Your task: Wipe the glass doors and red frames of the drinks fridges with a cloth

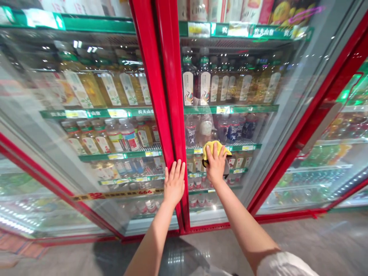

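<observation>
My right hand (216, 165) presses a yellow cleaning cloth (212, 147) with a dark edge against the right glass door (230, 130) of a drinks fridge. Its fingers lie over the cloth, and a grey side of it shows below them. My left hand (174, 184) rests flat, fingers stretched out, on the red door frame (169, 96) between the two glass doors. Nothing is in that hand. Behind the glass, bottled drinks (188, 86) stand in rows on shelves with green edge strips.
A long grey handle (319, 126) sits on the red frame at the right. The left glass door (86, 153) carries a yellow printed strip (115, 194) low down. More lit fridges flank both sides. Below is a grey, shiny floor (339, 245).
</observation>
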`<act>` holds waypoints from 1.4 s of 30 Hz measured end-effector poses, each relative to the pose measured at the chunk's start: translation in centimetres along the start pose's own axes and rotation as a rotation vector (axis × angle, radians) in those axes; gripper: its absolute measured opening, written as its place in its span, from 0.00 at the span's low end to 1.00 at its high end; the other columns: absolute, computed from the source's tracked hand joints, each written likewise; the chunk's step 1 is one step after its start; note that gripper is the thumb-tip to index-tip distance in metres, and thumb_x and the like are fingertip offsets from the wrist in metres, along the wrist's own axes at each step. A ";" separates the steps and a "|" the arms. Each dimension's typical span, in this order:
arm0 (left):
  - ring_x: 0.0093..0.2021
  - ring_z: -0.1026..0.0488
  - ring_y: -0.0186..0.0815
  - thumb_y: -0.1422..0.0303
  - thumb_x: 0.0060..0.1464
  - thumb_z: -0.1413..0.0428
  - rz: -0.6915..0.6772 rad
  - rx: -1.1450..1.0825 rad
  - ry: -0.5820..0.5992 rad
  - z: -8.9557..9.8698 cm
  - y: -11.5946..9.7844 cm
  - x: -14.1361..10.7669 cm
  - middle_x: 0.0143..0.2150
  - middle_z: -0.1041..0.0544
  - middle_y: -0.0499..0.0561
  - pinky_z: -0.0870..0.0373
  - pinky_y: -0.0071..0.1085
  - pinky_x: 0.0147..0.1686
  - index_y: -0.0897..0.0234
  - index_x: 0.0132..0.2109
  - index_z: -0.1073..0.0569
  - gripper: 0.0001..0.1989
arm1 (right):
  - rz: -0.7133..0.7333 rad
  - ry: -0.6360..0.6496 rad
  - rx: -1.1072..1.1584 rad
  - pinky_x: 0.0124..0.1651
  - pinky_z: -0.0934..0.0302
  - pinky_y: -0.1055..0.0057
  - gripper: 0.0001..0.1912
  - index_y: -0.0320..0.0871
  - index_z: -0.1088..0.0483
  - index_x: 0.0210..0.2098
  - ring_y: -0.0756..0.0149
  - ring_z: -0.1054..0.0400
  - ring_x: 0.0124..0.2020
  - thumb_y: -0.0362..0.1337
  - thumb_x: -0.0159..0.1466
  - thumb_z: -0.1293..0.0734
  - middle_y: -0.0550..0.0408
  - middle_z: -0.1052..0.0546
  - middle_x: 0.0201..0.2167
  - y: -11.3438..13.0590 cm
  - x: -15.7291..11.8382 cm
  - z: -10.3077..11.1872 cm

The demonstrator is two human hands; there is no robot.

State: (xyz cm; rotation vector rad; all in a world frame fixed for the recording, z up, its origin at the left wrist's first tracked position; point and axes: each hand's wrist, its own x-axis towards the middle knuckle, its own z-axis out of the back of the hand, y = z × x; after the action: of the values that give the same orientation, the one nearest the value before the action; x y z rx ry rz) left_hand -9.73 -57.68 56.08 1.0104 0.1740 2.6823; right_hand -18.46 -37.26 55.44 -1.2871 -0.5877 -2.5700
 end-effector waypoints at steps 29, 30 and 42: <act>0.78 0.60 0.44 0.74 0.59 0.48 0.069 0.002 0.024 0.8 0.9 -2.6 0.77 0.50 0.57 0.56 0.54 0.74 0.67 0.75 0.53 0.40 | 0.456 -0.123 0.313 0.70 0.43 0.49 0.31 0.52 0.39 0.69 0.56 0.52 0.75 0.25 0.69 0.41 0.52 0.35 0.70 2.3 -3.9 -1.2; 0.78 0.61 0.45 0.73 0.59 0.48 0.080 0.001 0.013 0.9 1.0 -2.6 0.77 0.50 0.58 0.55 0.54 0.74 0.68 0.75 0.52 0.40 | 0.459 -0.167 0.348 0.70 0.42 0.50 0.32 0.52 0.40 0.70 0.56 0.51 0.74 0.25 0.69 0.41 0.51 0.37 0.71 2.8 -3.0 -0.7; 0.78 0.63 0.45 0.75 0.59 0.50 0.141 -0.006 -0.041 1.7 1.3 -2.2 0.77 0.51 0.59 0.54 0.55 0.73 0.68 0.76 0.58 0.42 | 0.518 -0.235 0.251 0.68 0.40 0.56 0.23 0.52 0.32 0.64 0.58 0.49 0.73 0.31 0.72 0.39 0.54 0.29 0.64 6.5 -1.0 -2.7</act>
State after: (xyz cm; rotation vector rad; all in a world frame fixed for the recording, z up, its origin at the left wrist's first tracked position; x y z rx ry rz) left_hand -7.31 -59.55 56.22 1.1139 0.0898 2.7833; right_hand -17.51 -44.25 54.85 -1.4337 -0.5124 -1.8844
